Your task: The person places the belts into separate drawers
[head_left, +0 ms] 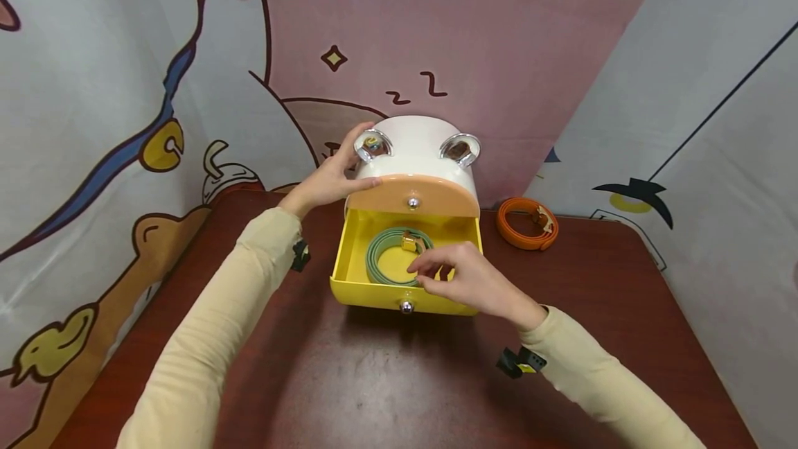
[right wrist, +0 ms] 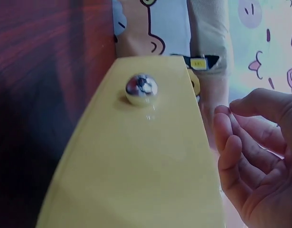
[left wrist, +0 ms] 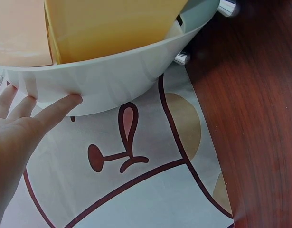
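A small white cabinet point(head_left: 416, 151) with two silver ear-shaped rings stands at the back of the table. Its yellow lower drawer point(head_left: 349, 289) is pulled out, and a coiled green belt point(head_left: 376, 255) with a gold buckle lies inside. The left hand point(head_left: 330, 182) rests against the cabinet's left side, its fingers extended on the white shell point(left wrist: 112, 90). Over the drawer's front right part hovers the right hand point(head_left: 470, 279), fingers loosely bent. In the right wrist view nothing shows between its thumb and fingers point(right wrist: 231, 147). The peach upper drawer point(head_left: 386, 198) is closed.
To the right of the cabinet, a coiled orange belt point(head_left: 511, 233) lies on the dark red-brown table point(head_left: 386, 380). A silver knob point(head_left: 406, 306) sticks out from the yellow drawer's front. Cartoon-printed cloth point(head_left: 486, 33) hangs behind and along both sides.
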Motion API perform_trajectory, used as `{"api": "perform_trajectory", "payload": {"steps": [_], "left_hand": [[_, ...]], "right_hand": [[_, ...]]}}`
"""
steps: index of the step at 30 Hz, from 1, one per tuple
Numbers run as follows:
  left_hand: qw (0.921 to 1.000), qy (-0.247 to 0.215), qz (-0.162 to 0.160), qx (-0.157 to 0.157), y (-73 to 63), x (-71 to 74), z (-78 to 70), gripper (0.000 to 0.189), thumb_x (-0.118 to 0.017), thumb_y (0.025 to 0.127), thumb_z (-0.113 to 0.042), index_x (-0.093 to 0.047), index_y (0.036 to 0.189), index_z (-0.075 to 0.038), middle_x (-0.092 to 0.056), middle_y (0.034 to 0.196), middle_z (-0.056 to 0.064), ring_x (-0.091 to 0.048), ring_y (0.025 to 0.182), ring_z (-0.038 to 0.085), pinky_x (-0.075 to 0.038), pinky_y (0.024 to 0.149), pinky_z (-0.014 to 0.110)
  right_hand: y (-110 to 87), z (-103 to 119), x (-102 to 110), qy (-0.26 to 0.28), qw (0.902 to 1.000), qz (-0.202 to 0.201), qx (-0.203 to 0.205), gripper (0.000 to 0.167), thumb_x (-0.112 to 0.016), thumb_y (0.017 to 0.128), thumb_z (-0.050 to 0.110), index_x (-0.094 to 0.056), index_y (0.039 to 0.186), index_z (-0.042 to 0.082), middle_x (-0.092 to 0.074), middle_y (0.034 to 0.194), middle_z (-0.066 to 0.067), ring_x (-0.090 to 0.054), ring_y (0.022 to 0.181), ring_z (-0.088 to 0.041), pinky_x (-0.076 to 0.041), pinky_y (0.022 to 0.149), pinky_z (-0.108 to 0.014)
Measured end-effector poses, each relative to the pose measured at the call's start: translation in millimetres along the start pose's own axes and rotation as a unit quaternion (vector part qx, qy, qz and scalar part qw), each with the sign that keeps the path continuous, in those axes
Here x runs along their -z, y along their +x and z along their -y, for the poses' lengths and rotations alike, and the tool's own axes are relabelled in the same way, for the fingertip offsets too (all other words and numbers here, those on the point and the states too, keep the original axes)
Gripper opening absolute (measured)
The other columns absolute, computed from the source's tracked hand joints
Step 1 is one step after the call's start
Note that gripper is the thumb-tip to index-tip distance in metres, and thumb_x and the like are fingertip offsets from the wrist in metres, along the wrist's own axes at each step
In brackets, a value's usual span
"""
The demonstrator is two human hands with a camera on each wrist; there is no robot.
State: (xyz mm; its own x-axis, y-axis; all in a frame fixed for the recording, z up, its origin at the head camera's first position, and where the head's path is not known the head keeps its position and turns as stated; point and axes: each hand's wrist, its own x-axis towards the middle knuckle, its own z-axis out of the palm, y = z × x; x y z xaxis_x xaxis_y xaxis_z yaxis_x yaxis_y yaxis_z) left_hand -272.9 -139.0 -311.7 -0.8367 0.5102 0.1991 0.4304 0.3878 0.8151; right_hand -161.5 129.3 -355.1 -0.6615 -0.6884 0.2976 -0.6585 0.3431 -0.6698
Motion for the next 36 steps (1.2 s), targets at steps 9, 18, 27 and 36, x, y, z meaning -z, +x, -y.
{"api": "perform_trajectory", "payload": {"steps": [9, 18, 27, 36], "left_hand": [[1.0000, -0.001, 0.000, -0.006, -0.7, -0.2, -1.9, 0.092, -0.070, 0.090, -0.013, -0.006, 0.155, -0.021, -0.036, 0.148, 0.024, -0.041, 0.130, 0.040, -0.036, 0.101, 0.054], [1.0000, -0.003, 0.000, -0.004, -0.6, -0.5, -1.8, 0.092, -0.070, 0.090, -0.015, -0.006, 0.155, -0.022, -0.039, 0.146, 0.023, -0.042, 0.130, 0.039, -0.038, 0.101, 0.051], [1.0000, -0.003, -0.002, 0.001, -1.4, -0.5, -1.8, 0.091, -0.070, 0.090, -0.015, -0.006, 0.155, -0.022, -0.034, 0.149, 0.022, -0.040, 0.131, 0.040, -0.035, 0.102, 0.054], [1.0000, 0.001, -0.001, 0.000, -1.6, 0.1, -2.0, 0.092, -0.070, 0.091, -0.015, -0.005, 0.156, -0.022, -0.037, 0.148, 0.022, -0.040, 0.131, 0.039, -0.038, 0.101, 0.051]], "right_hand": [[-7.6, 7.3, -16.6, 0.007, 1.0000, 0.000, 0.006, 0.008, -0.073, 0.083, 0.001, -0.074, 0.089, 0.006, -0.066, 0.076, 0.008, -0.058, 0.066, -0.003, -0.049, 0.056, -0.023], [-21.3, 9.9, -42.3, -0.034, 0.9982, -0.047, 0.012, 0.004, -0.074, 0.081, 0.003, -0.073, 0.082, 0.007, -0.064, 0.070, 0.009, -0.054, 0.060, 0.002, -0.047, 0.054, -0.017], [-31.2, 0.0, -67.7, -0.088, 0.9891, -0.117, 0.003, 0.016, -0.077, 0.079, 0.007, -0.067, 0.069, 0.015, -0.055, 0.060, 0.014, -0.048, 0.053, 0.006, -0.041, 0.050, -0.012], [-36.8, -9.3, -84.5, -0.168, 0.9708, -0.164, -0.047, 0.038, -0.081, 0.079, 0.025, -0.050, 0.057, 0.023, -0.038, 0.052, 0.018, -0.036, 0.047, 0.005, -0.033, 0.045, -0.017]]}}
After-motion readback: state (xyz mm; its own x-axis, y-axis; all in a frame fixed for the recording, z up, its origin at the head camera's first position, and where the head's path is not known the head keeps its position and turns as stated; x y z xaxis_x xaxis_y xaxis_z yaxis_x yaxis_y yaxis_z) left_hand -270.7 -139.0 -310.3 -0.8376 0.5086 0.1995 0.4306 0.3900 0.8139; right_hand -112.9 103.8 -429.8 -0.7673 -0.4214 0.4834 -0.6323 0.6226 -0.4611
